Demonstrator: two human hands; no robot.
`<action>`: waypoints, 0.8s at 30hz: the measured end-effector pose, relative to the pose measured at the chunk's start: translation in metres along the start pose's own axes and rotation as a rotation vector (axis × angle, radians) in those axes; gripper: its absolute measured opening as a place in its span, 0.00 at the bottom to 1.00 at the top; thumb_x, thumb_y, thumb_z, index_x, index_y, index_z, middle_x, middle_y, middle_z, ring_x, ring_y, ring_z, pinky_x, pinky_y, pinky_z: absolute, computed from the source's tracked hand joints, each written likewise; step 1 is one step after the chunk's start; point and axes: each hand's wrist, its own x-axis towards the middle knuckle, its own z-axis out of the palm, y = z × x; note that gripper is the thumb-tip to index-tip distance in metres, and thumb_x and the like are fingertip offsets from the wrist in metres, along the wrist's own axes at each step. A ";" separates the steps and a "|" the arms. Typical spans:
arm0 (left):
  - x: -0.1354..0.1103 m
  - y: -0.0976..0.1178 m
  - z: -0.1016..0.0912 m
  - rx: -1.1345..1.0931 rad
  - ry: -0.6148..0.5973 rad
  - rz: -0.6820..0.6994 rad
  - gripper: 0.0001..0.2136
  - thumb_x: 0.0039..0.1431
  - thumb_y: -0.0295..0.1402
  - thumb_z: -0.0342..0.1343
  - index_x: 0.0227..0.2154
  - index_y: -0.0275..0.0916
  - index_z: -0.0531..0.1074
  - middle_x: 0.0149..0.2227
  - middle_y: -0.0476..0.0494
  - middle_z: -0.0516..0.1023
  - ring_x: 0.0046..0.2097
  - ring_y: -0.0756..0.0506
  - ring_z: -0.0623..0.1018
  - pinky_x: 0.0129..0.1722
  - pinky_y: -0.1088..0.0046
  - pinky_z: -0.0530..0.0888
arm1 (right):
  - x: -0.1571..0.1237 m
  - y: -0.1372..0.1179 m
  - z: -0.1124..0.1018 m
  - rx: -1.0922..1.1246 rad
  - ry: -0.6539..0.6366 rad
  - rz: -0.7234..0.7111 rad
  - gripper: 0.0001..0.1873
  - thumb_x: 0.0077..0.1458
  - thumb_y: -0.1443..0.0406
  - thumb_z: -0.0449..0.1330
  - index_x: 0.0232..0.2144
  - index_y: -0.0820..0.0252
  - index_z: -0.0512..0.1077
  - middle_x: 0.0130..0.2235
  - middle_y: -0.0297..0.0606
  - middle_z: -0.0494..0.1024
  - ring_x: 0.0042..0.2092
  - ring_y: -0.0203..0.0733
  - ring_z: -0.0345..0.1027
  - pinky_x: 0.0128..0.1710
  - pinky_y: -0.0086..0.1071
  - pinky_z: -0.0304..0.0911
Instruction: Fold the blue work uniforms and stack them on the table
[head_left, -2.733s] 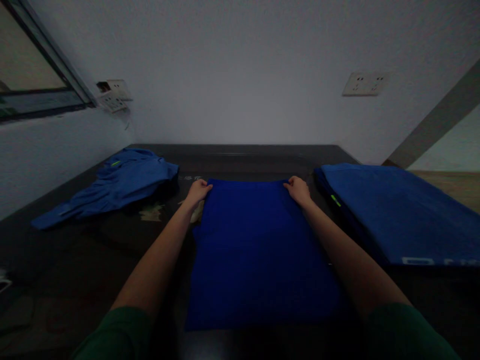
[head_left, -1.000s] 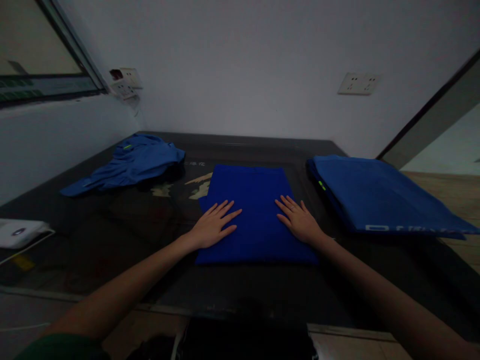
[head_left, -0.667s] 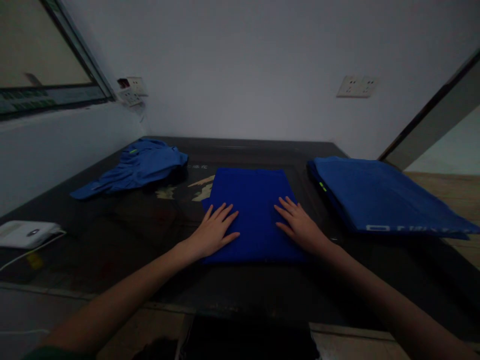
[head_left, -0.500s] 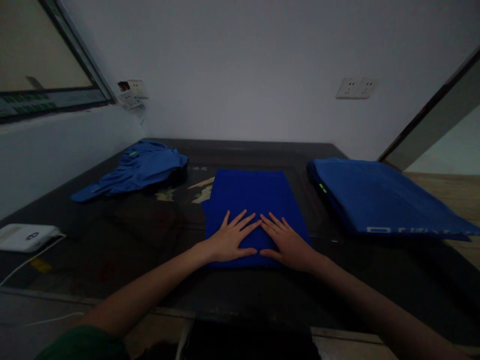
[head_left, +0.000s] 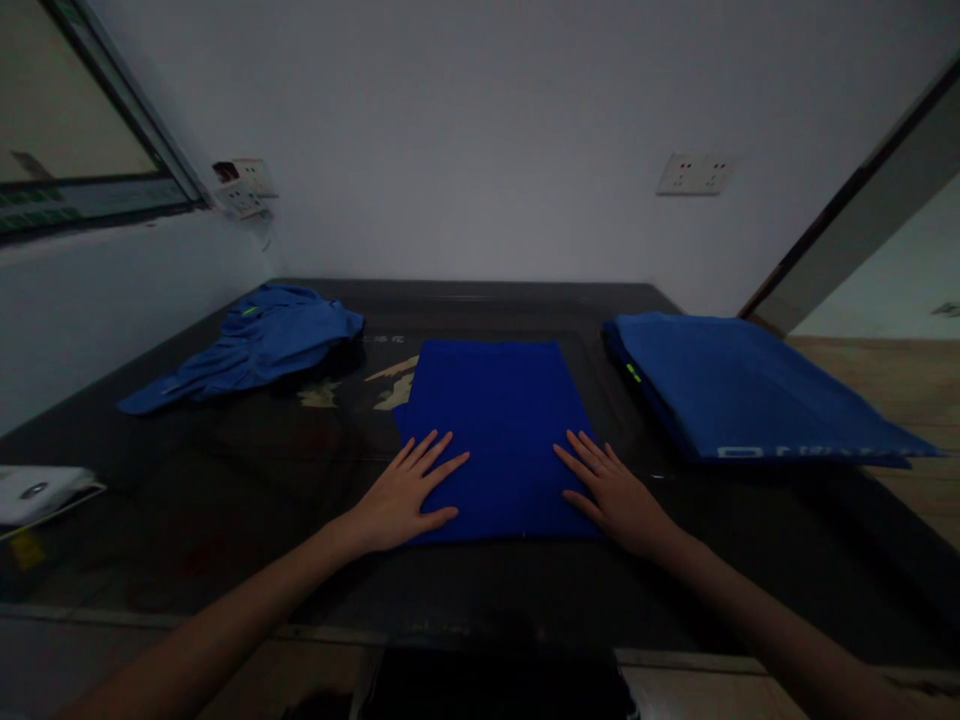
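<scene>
A bright blue folded cloth (head_left: 499, 430), roughly rectangular, lies flat on the dark table in front of me. On its left edge rests my left hand (head_left: 409, 495), palm down with fingers spread. My right hand (head_left: 611, 492) lies on the right edge in the same way, a ring on one finger. Neither hand grips anything. A small corner of the cloth sticks out on its left side. Whether the cloth is a garment cannot be told from what shows.
A stack of folded blue garments (head_left: 750, 390) sits on the right of the dark table (head_left: 480, 600). At the back left lies a crumpled blue garment (head_left: 277, 335). A white device (head_left: 41, 492) with a cable is at the left edge. Wall sockets (head_left: 694, 175) are behind.
My hands have slid apart from the middle of the cloth, the left one to its left edge and the right one to its right edge. The cloth stays flat.
</scene>
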 end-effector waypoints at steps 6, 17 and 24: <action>-0.018 0.000 -0.005 -0.026 -0.089 -0.051 0.43 0.54 0.57 0.53 0.67 0.49 0.41 0.70 0.39 0.35 0.69 0.33 0.41 0.65 0.48 0.47 | -0.010 0.003 -0.003 -0.018 -0.023 0.096 0.31 0.63 0.51 0.47 0.64 0.56 0.55 0.66 0.43 0.54 0.67 0.50 0.43 0.63 0.56 0.46; -0.007 -0.038 -0.019 -0.816 0.294 -0.402 0.23 0.59 0.43 0.53 0.56 0.43 0.67 0.66 0.40 0.57 0.67 0.38 0.55 0.65 0.54 0.54 | -0.002 0.030 -0.010 0.501 0.147 0.218 0.23 0.57 0.57 0.54 0.53 0.57 0.69 0.58 0.48 0.69 0.60 0.51 0.61 0.60 0.51 0.58; 0.019 -0.079 -0.027 -1.410 0.337 -0.697 0.22 0.53 0.30 0.59 0.53 0.37 0.69 0.59 0.35 0.68 0.58 0.41 0.71 0.57 0.62 0.69 | 0.034 0.046 -0.024 0.914 0.030 0.543 0.33 0.52 0.60 0.58 0.60 0.61 0.60 0.56 0.52 0.69 0.46 0.47 0.74 0.40 0.39 0.73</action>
